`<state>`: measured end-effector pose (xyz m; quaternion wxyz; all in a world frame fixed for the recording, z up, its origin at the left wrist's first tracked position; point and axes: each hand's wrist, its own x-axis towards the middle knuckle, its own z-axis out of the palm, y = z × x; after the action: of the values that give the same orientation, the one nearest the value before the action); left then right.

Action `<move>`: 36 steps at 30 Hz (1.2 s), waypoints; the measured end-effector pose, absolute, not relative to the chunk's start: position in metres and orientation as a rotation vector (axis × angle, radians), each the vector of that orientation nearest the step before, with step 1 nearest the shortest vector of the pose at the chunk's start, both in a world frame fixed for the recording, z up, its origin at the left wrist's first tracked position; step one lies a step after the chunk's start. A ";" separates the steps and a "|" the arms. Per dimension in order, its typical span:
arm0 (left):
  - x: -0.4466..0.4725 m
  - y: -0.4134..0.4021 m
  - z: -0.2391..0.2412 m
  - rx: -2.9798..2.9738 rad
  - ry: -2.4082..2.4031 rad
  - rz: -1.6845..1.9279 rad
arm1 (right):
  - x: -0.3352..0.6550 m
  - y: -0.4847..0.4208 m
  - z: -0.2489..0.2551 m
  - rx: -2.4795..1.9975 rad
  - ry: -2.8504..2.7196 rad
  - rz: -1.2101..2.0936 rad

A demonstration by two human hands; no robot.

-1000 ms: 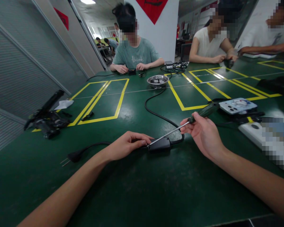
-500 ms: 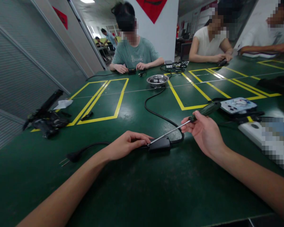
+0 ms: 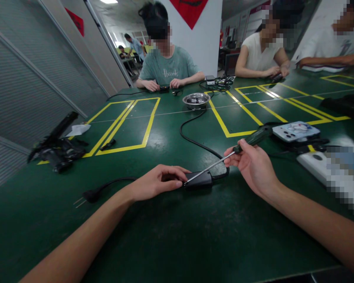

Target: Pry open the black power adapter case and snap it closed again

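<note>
In the head view a black power adapter box [image 3: 201,179] lies on the green table. My left hand [image 3: 157,181] is closed on its left end, with thumb in front and fingers behind. My right hand [image 3: 253,165] grips a screwdriver [image 3: 255,136] by its dark green handle. The shaft slants down to the left, and its tip meets the box's left end beside my left fingertips. A black cord with a two-pin plug [image 3: 91,195] runs out from under my left hand. A thicker cable [image 3: 191,138] curves away from the box's right end.
A metal bowl [image 3: 196,100] with small parts stands farther back. Black parts [image 3: 60,153] are heaped at left. A phone [image 3: 296,130] and a white device [image 3: 318,169] lie at right. Several people sit across the yellow-taped table [image 3: 153,236].
The screwdriver's handle and my right hand have shifted slightly left and down. My left thumb and fingers have shifted slightly at the box's end. The box has stayed in place.
</note>
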<state>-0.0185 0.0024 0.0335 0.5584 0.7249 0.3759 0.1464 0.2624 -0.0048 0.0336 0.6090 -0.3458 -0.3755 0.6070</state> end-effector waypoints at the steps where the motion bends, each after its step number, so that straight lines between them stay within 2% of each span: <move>1: -0.018 0.002 0.033 1.722 0.893 0.345 | 0.262 -0.005 0.033 -0.799 -0.875 1.402; 16: -0.011 -0.003 0.033 1.725 0.962 0.390 | 0.267 -0.001 0.034 -0.811 -0.834 1.321; 25: -0.008 -0.002 0.034 1.762 0.990 0.391 | 0.263 -0.012 0.039 -0.754 -1.043 1.285; 33: -0.006 -0.003 0.034 1.764 1.031 0.378 | 0.263 -0.015 0.047 -0.898 -1.227 1.050; 36: -0.007 -0.002 0.033 1.773 1.037 0.369 | 0.266 -0.013 0.042 -0.792 -1.146 1.145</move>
<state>-0.0066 -0.0024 0.0333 0.5032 0.7343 0.4293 0.1527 0.2657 -0.0130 0.0419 0.6205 -0.3444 -0.4983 0.4981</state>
